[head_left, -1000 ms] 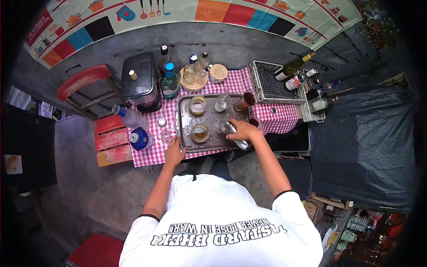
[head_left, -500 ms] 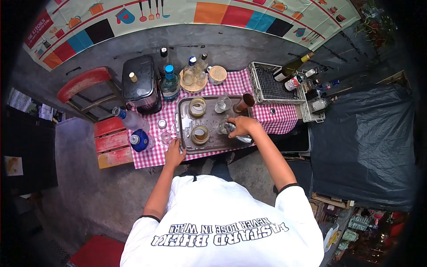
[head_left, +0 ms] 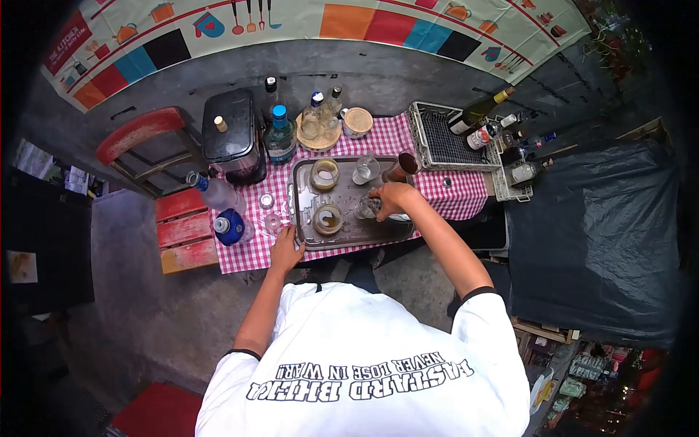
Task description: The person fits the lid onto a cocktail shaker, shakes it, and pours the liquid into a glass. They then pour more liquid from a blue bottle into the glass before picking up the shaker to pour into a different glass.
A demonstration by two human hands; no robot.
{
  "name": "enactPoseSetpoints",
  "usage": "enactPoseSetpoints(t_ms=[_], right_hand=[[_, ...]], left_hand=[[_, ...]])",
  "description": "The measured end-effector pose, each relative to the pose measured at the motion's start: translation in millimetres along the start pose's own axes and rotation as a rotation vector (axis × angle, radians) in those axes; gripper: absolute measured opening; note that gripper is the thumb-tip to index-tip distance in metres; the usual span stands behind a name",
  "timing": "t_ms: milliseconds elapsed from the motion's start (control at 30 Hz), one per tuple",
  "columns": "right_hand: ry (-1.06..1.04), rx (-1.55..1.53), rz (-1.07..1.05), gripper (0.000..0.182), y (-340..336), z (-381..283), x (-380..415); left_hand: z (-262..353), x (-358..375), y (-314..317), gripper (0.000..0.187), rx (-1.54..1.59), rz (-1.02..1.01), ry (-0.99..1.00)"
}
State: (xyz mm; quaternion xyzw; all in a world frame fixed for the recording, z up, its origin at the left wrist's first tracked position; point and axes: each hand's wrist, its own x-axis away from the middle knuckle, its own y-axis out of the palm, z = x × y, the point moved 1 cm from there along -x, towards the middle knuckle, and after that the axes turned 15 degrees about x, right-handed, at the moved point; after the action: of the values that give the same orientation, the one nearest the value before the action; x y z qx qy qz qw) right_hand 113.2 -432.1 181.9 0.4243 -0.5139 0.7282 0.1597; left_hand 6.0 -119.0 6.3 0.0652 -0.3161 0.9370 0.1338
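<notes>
A brown serving tray [head_left: 346,237] lies on a red-and-white checked cloth. My left hand [head_left: 286,249] rests at its front left corner, fingers stretched along the edge. Near the tray's right side, my right hand [head_left: 394,198] has its fingers closed on the side of a clear glass [head_left: 368,207]. Something silvery shows partly under the right palm; its kind is hidden. Two round glass jars [head_left: 324,175] with pale rims stand on the left half of the tray. Behind my right hand are another clear glass [head_left: 365,171] and a tall brown cup [head_left: 400,167], which is tilted.
Blue-topped bottles [head_left: 279,137] and a black-lidded bin [head_left: 231,135] stand at the back left. A blue bottle [head_left: 228,227] is at the left edge. A wire rack [head_left: 437,156] and several bottles fill the right. A red chair [head_left: 142,135] stands left of the table.
My right hand has shifted slightly up and rolled over. The silvery thing at its fingertips no longer shows there, and the fingers are now at the clear glass. My left hand stays put.
</notes>
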Motion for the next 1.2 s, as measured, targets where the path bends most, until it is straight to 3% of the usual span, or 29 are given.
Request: enactPoseSetpoints(t_ms=[333,600,800,900,1067,1200], right_hand=[[-0.076,0.188,-0.011,0.086,-6,-5,-11],[0.035,0.324,-0.129,0.087,-17,-24,-21],[-0.1,0.249,-0.132,0.088,-21,-16,-23],[-0.152,0.272,-0.121,0.091,-19,-12,-36],[-0.19,0.273,-0.146,0.093,-27,-5,-23],[-0.248,0.182,-0.075,0.093,-32,7,-12]], left_hand=[[-1,-3,-3,0.07,-0.009,-0.059,0.006],[2,-7,-4,0.071,-0.003,-0.11,-0.064],[0,-5,-2,0.078,-0.009,-0.162,-0.096],[-8,-5,5,0.083,-0.015,-0.162,-0.011],[19,-1,1,0.085,0.002,-0.182,-0.139],[22,6,11,0.086,-0.061,-0.061,-0.18]])
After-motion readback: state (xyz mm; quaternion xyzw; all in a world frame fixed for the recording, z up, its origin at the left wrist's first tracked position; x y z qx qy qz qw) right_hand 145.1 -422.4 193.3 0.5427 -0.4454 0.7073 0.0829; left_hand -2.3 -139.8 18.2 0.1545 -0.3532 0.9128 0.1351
